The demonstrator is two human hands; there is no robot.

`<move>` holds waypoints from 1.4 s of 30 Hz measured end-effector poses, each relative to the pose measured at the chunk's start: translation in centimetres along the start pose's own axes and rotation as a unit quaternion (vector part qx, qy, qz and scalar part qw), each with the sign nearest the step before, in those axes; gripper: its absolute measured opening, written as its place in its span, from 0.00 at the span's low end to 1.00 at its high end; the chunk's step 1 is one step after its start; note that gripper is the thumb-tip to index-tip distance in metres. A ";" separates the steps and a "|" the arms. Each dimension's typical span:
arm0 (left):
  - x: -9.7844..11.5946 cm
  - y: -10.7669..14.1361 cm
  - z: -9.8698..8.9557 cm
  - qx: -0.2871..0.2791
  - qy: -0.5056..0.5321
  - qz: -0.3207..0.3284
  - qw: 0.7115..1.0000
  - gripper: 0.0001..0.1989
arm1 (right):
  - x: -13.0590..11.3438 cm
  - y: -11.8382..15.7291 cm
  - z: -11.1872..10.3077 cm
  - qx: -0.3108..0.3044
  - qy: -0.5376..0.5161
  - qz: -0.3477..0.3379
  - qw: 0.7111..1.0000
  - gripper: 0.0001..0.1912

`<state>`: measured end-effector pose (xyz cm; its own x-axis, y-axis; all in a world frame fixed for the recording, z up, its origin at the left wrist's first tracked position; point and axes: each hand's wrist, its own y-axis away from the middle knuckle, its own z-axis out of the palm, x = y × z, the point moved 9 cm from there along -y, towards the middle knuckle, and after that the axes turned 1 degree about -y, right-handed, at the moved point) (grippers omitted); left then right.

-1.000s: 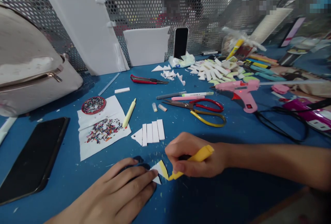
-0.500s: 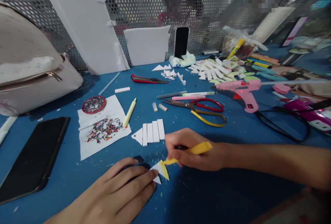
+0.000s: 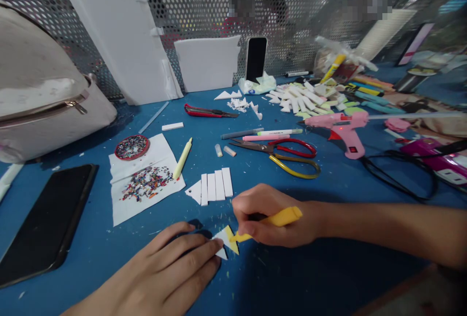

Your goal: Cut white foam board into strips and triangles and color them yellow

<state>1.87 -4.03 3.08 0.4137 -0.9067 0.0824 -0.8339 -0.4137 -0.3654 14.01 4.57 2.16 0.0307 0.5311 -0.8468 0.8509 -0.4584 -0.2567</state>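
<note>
My right hand (image 3: 272, 216) is closed round a yellow marker (image 3: 286, 217), its tip touching a small white foam piece (image 3: 223, 238) whose right edge is coloured yellow. My left hand (image 3: 178, 262) lies flat on the blue table, fingers stretched out, with a fingertip resting on the left part of that piece. Just beyond the hands, several white foam strips (image 3: 215, 187) stand side by side next to a pointed piece with a small hole. A pale yellow marker (image 3: 183, 158) lies at the edge of a white paper (image 3: 126, 211) that bears colourful beads.
Scissors (image 3: 270, 148), pens (image 3: 266, 138), a red cutter (image 3: 207, 111) and a pink glue gun (image 3: 343, 126) lie beyond the hands. Left are a black phone (image 3: 47, 223) and a bag (image 3: 47, 92). Foam scraps (image 3: 302, 97) and upright white boards (image 3: 124, 38) stand farther back.
My right hand has shifted slightly down, and the marker's tip has moved down along the yellow edge of the foam piece. My left hand has not visibly moved.
</note>
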 end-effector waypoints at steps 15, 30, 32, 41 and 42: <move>-0.1 -0.1 -0.1 -0.008 0.000 -0.013 1.000 0.19 | -0.9 0.0 0.7 -0.036 0.036 -0.039 0.998 0.14; 0.0 -0.3 -0.3 -0.018 0.000 -0.007 1.000 0.20 | -0.9 -0.1 0.8 -0.046 0.015 -0.037 0.998 0.15; 0.0 -0.3 -0.3 -0.020 -0.002 -0.006 1.000 0.20 | -0.8 -0.1 0.8 -0.043 0.015 -0.036 0.998 0.15; -0.1 -0.3 -0.3 -0.013 0.005 -0.011 1.000 0.20 | -1.1 -0.1 0.9 -0.053 -0.008 -0.039 0.998 0.16; -0.1 -0.3 -0.3 -0.017 0.007 -0.008 1.000 0.20 | -1.2 -0.1 0.9 -0.054 -0.012 -0.043 0.998 0.16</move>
<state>2.00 -3.84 3.50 0.4227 -0.9007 0.1006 -0.8389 -0.4308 -0.3327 13.42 3.34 2.74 -0.0568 0.5481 -0.8345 0.9016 -0.3308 -0.2786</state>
